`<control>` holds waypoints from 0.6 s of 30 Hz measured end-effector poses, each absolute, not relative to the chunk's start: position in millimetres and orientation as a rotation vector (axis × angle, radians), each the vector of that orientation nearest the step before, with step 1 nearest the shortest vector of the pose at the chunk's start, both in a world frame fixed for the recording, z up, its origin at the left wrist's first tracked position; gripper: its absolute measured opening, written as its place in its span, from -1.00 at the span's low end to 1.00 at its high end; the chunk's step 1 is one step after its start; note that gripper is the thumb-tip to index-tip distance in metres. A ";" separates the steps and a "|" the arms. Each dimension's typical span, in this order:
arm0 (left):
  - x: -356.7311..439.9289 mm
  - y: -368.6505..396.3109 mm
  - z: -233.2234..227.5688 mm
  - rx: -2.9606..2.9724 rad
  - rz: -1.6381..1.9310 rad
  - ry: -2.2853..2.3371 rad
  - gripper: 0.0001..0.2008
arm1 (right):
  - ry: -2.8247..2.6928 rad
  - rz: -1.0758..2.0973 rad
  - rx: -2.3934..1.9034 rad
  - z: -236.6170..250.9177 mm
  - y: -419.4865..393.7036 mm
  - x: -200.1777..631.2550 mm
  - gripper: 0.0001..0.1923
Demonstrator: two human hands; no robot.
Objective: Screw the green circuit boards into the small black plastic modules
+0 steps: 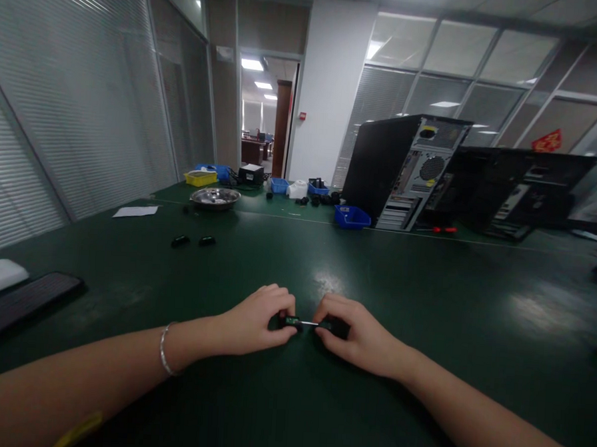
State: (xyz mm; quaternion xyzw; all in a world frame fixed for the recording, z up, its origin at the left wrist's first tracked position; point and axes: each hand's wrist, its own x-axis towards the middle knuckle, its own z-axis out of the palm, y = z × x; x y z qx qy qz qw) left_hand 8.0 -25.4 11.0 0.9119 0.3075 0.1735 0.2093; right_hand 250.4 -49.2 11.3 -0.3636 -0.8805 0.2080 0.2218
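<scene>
Black part [290, 321] pinched in my left hand [253, 324], right hand [360, 333] gripping a screwdriver [323, 325] — tip touching the part, both on the green table [424, 310].

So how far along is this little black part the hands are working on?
Both hands, left hand and right hand, pinch a small black part between them over the green table. Two similar black pieces lie untouched farther back. Nothing looks clearly finished.

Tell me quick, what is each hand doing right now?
Left hand: closed, pinching one end of a small black part with a thin metal pin.
Right hand: closed on the other end of it.
</scene>
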 end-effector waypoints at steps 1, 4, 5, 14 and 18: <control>7.7 -25.4 10.8 2.536 0.483 0.850 -0.93 | -2.429 0.572 -1.010 11.2 -49.0 250.6 -0.92; 6.6 -25.4 10.7 2.535 0.486 0.822 -0.90 | -2.417 0.557 -1.030 12.6 -48.1 253.4 -0.93; 6.4 -25.4 10.9 2.534 0.487 0.813 -0.87 | -2.416 0.553 -1.035 13.3 -47.6 254.6 -0.93; 6.1 -24.8 9.5 2.509 0.510 0.794 -0.85 | -2.442 0.581 -0.994 13.0 -43.9 256.4 -0.90; 6.6 -25.6 10.1 2.503 0.519 0.805 -0.86 | -2.431 0.578 -0.999 14.0 -45.5 254.5 -0.91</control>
